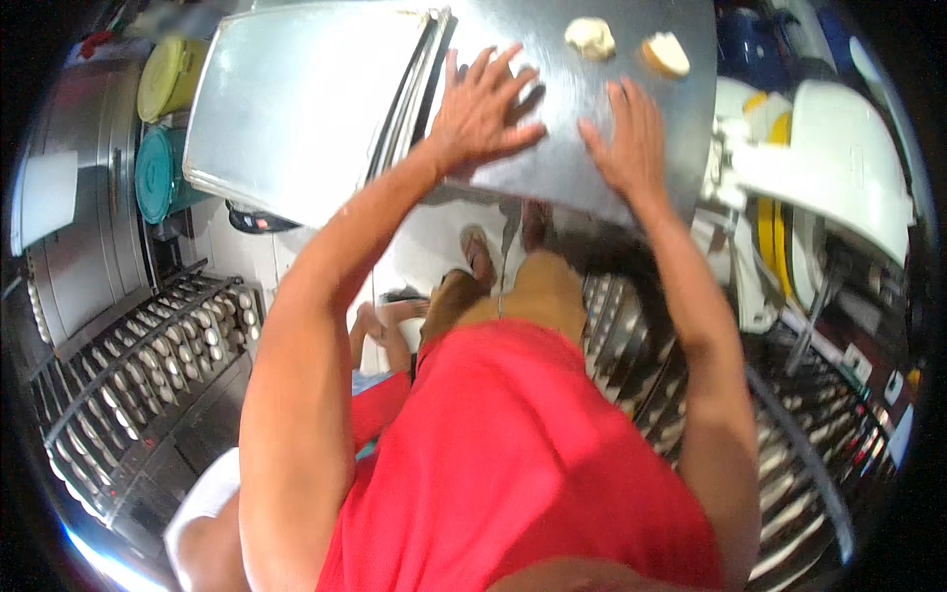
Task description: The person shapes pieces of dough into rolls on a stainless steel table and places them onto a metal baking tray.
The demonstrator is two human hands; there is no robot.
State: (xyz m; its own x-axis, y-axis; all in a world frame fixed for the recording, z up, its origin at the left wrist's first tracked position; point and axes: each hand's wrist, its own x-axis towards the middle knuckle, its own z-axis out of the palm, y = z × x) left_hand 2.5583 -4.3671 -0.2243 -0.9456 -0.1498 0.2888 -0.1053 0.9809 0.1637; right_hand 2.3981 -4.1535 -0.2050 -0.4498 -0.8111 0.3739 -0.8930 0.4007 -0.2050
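Observation:
My left hand point(485, 111) lies with its fingers spread on the metal tabletop point(552, 128), beside the right edge of a stack of flat metal trays point(306, 99). My right hand point(629, 140) rests near the table's front edge, its fingers stretched out and thumb apart. Neither hand holds anything that I can see. Beyond them, toward the far right of the table, sit a pale, rounded lump that looks like dough point(590, 38) and a cut piece with a brown side and white face, like bread point(665, 54).
A rack point(158, 365) with rows of pale pieces stands at the left, another rack point(631, 345) at the right. A white machine point(829, 168) is right of the table. Yellow point(170, 79) and teal point(158, 175) tubs stand at the left. Behind my left arm is another person's white sleeve point(205, 503).

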